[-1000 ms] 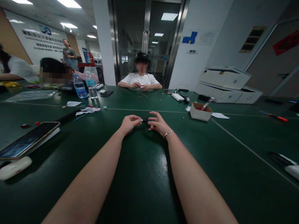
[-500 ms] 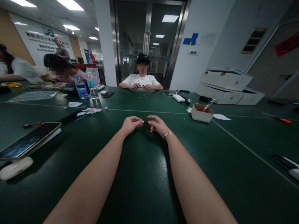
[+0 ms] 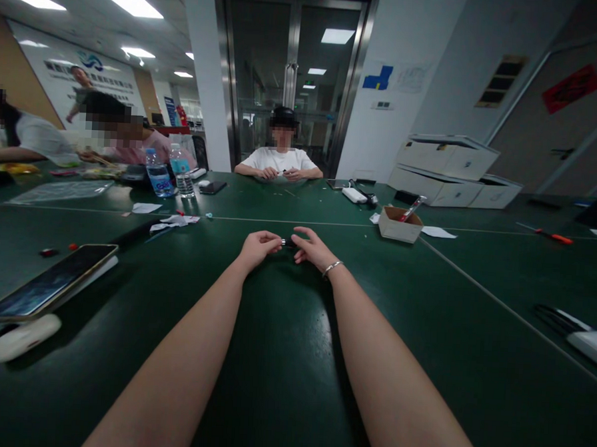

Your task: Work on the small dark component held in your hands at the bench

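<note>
A small dark cylindrical piece with a shiny silver band (image 3: pixel 287 243) lies between my two hands, just above the green table (image 3: pixel 282 336); its exact kind is too small to make out. My left hand (image 3: pixel 258 249) pinches its silver end between thumb and fingertips. At the black end, my right hand (image 3: pixel 315 250) has its thumb and a finger closed on the piece, while the index finger is lifted and bent over it. A silver bracelet (image 3: pixel 333 269) circles my right wrist.
Left lie a phone (image 3: pixel 50 282), a white rounded case (image 3: pixel 25 338) and crumpled paper (image 3: pixel 175 223). Two water bottles (image 3: pixel 159 174) stand beyond. To the right are a small open box (image 3: pixel 400 226), a screwdriver (image 3: pixel 545 233) and stacked white boxes (image 3: pixel 446 171). A person (image 3: pixel 280 161) sits opposite.
My view has shifted slightly to the right. Both hands stay on the dark piece, with only slight finger movement. In the background, a standing person has moved left.
</note>
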### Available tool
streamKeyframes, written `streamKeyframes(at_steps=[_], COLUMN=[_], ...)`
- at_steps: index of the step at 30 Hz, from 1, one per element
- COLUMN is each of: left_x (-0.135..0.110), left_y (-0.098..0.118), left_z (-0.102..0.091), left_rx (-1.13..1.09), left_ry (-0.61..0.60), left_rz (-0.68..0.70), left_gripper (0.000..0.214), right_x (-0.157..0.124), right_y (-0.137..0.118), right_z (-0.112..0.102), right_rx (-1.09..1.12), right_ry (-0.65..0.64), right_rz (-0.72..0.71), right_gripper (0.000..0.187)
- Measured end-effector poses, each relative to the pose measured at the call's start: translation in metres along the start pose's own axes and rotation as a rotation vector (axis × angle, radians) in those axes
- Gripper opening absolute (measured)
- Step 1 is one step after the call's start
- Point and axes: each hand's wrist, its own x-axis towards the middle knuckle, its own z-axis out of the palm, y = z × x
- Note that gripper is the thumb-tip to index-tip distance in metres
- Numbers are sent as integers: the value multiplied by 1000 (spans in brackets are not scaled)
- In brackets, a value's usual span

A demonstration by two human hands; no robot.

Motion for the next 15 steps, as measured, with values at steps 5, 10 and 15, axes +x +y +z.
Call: streamKeyframes(at_steps=[5, 10, 15], left_x=[-1, -1, 0], left_y=[1, 2, 1], left_z=[1, 2, 1], left_rx=[2, -15, -24], left_ry=[17, 16, 23], left_rz=[-5, -20, -26], left_gripper=[23, 23, 25], right_x=[1, -2, -4], right_y=[0, -2, -3], right_z=[1, 3, 2], right_rx=[-31, -19, 24], right_ry=[-24, 28, -4], right_rz=[-55, 17, -54], right_gripper=[47, 28, 50])
